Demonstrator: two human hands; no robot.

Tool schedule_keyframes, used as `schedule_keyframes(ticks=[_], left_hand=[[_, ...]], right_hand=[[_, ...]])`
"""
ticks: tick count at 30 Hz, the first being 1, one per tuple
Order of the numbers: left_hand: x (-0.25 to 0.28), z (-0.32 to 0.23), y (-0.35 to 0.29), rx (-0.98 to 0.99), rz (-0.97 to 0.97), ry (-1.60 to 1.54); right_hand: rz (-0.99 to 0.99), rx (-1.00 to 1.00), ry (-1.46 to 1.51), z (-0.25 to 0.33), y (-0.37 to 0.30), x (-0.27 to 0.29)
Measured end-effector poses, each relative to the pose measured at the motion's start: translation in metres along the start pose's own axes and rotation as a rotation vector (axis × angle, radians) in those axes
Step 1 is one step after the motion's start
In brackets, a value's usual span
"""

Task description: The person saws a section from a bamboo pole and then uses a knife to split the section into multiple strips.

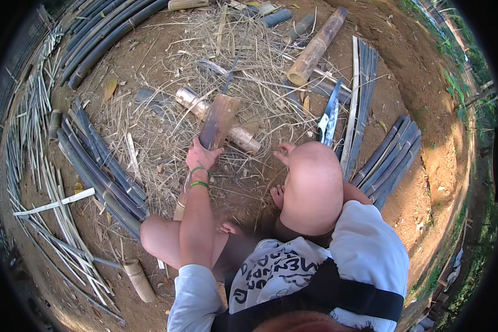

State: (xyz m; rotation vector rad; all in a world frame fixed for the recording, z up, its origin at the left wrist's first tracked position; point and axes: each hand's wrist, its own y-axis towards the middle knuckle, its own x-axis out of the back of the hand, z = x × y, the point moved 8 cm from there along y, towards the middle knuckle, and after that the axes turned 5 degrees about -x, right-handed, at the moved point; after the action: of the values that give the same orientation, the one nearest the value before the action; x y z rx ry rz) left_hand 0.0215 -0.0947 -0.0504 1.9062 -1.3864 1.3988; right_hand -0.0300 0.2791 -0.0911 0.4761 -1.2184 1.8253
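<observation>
My left hand (201,156), with green and yellow bands at its wrist, grips the near end of a thick brown bamboo piece (220,119), thumb and fingers on its two sides. This piece crosses above a lighter bamboo tube (243,138) lying on the ground; whether they touch I cannot tell. A thin dark strip (229,74) runs away from its far end. Most of my right hand (283,153) is hidden by my bent right knee. Its visible fingers are apart with nothing between them. A machete-like blade (331,113) lies beyond that knee.
Dry shavings (166,127) cover the ground ahead. Split bamboo lies in bundles at left (102,171) and right (390,157). Long dark poles (113,41) lie far left, and pale strips (52,193) nearer. A thick bamboo log (318,47) rests at the far right.
</observation>
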Motion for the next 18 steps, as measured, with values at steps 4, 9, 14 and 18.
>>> schedule_keyframes(ticks=[4,9,14,18], left_hand=[[0.031,-0.01,-0.003,-0.047,-0.122,0.002],[0.157,-0.033,-0.005,-0.146,-0.479,-0.313],[0.318,-0.056,-0.015,-0.413,-0.736,-0.673],[0.393,-0.072,-0.026,-0.604,-0.955,-0.803]], right_hand=[[0.012,-0.119,-0.117,-0.085,-0.054,-0.006],[-0.214,-0.218,-0.067,-0.174,-0.065,-0.02],[-0.397,-0.219,-0.021,-0.204,-0.074,-0.03],[-0.454,-0.236,-0.005,-0.223,-0.077,-0.022]])
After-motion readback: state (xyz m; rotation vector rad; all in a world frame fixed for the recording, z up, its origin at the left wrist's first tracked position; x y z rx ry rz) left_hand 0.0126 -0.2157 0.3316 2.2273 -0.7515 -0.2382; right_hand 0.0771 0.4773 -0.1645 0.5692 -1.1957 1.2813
